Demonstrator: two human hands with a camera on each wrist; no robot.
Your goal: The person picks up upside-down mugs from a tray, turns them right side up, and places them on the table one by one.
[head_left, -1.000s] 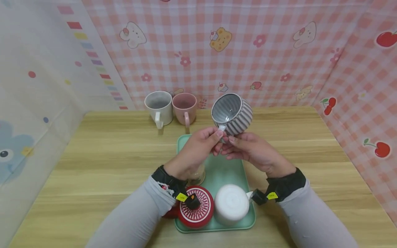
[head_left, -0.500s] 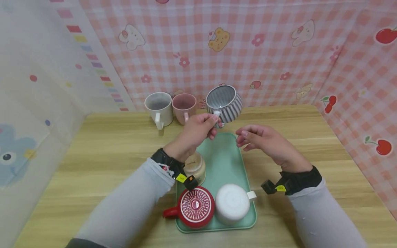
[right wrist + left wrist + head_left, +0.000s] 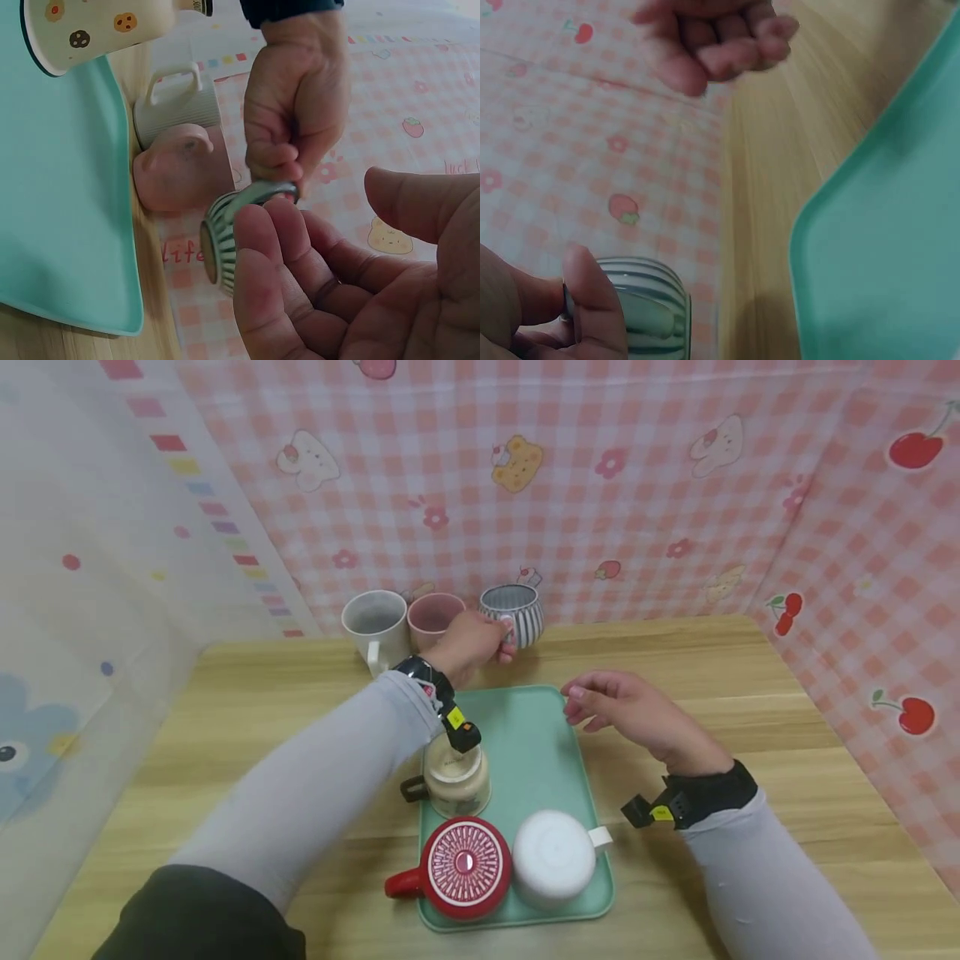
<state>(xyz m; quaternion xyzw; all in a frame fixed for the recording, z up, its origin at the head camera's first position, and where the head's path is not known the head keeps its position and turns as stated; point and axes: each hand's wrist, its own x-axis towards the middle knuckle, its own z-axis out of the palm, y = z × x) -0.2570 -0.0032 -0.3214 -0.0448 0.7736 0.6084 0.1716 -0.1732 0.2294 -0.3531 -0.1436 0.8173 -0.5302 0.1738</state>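
Note:
My left hand (image 3: 471, 642) pinches the handle of a grey-and-white striped mug (image 3: 527, 620), which is upright close to the back wall, just right of the pink mug (image 3: 433, 614). In the left wrist view, thumb and finger close on the handle of that striped mug (image 3: 652, 307). My right hand (image 3: 633, 714) hovers over the right edge of the green tray (image 3: 536, 735), holding nothing, its fingers loosely bent. The right wrist view shows the right hand (image 3: 352, 285) with palm and fingers relaxed in front of the striped mug (image 3: 217, 240).
A white mug (image 3: 375, 622) stands left of the pink one. Upside down on the tray are a cream mug (image 3: 457, 785) with a dark handle, a red mug (image 3: 467, 868) and another white mug (image 3: 555, 856). A pink checked cloth (image 3: 570, 510) hangs behind the wooden table (image 3: 697, 685).
Both hands held the striped mug at first; the right hand let go and drew back right. The left hand carried the mug back and down beside the pink mug.

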